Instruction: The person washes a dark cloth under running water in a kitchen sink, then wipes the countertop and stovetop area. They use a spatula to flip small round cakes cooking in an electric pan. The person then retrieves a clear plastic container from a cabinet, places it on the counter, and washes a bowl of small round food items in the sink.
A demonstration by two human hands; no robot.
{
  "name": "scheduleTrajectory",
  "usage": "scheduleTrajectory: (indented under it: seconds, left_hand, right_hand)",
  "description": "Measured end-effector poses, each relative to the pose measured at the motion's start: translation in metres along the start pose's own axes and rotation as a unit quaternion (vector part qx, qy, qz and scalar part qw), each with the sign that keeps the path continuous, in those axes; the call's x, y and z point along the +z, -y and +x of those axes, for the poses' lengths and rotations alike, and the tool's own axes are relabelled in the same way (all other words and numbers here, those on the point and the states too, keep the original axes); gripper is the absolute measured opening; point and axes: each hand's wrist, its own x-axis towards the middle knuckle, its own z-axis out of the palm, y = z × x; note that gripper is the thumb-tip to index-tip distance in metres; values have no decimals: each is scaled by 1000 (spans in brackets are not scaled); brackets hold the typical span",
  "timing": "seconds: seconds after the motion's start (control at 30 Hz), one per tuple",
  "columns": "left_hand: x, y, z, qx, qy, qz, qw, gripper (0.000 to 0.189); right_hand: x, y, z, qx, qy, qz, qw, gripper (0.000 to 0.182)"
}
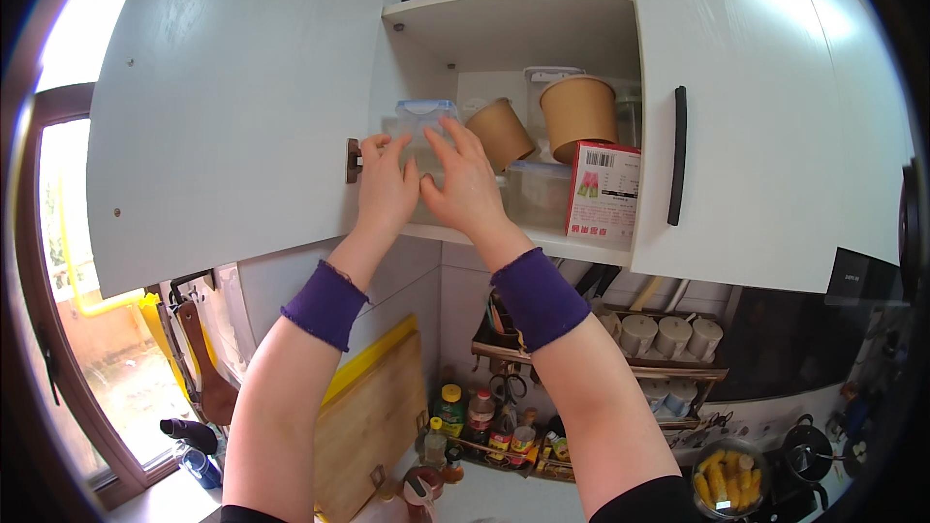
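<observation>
Both hands reach up into an open wall cabinet with a white shelf. In front of a clear plastic food container with a light-blue rim, my left hand has its fingers bent and apart. My right hand has its fingers spread, their tips overlapping the container's right side. Whether either hand touches the container is hard to tell, since they cover much of it. Just right of my right hand, a brown paper tub leans at a tilt.
A larger paper tub, another clear container and a red-and-white box crowd the shelf's right. The open door extends left. Below are a wooden cutting board, bottles, mugs and a pot of corn.
</observation>
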Motion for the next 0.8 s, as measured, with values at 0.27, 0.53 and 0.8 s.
scheduleTrajectory:
  seconds: [0.27, 0.53, 0.8]
  left_hand:
    - [-34, -35, -52, 18, 37, -89, 995, 39]
    - [-72, -103, -181, -49, 111, -241, 963, 39]
    - [-51, -129, -381, -257, 259, -366, 856, 31]
  right_hand:
    - [-23, 25, -9, -53, -46, -24, 997, 55]
    - [-92, 115, -152, 19, -28, 128, 991, 43]
    - [-139, 150, -362, 246, 76, 155, 954, 40]
